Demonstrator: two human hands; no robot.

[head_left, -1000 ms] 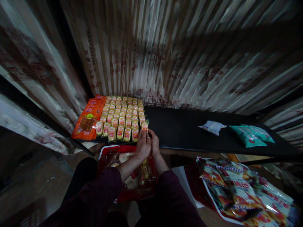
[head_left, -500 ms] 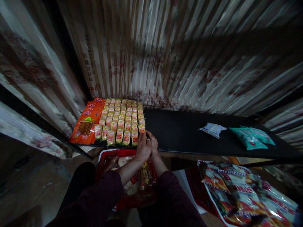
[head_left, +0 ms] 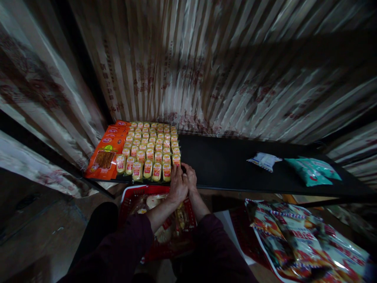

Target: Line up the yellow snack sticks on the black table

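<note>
Rows of small wrapped cakes (head_left: 148, 169) with yellow ends and red-and-white labels stand on the black shelf (head_left: 218, 165). At the front right corner of these rows, my left hand (head_left: 178, 185) and my right hand (head_left: 191, 179) are close together with fingers bent inward. The left fingertips reach the front of the rightmost wrapped cake (head_left: 176, 159). Whatever lies between the two hands is hidden by the fingers. Left of the cakes lie overlapping orange snack packets (head_left: 105, 157), the front one showing brown sticks through a window.
Below the shelf edge, a red basket (head_left: 125, 196) holds clear-wrapped food. Another basket at lower right is heaped with shiny snack bags (head_left: 303, 239). A white packet (head_left: 265, 161) and teal packets (head_left: 310, 171) lie on the shelf's right part. A patterned curtain (head_left: 194, 70) hangs behind.
The view has shifted very slightly. Both hands stay at the front right corner of the cakes, their fingers moved only a little.
</note>
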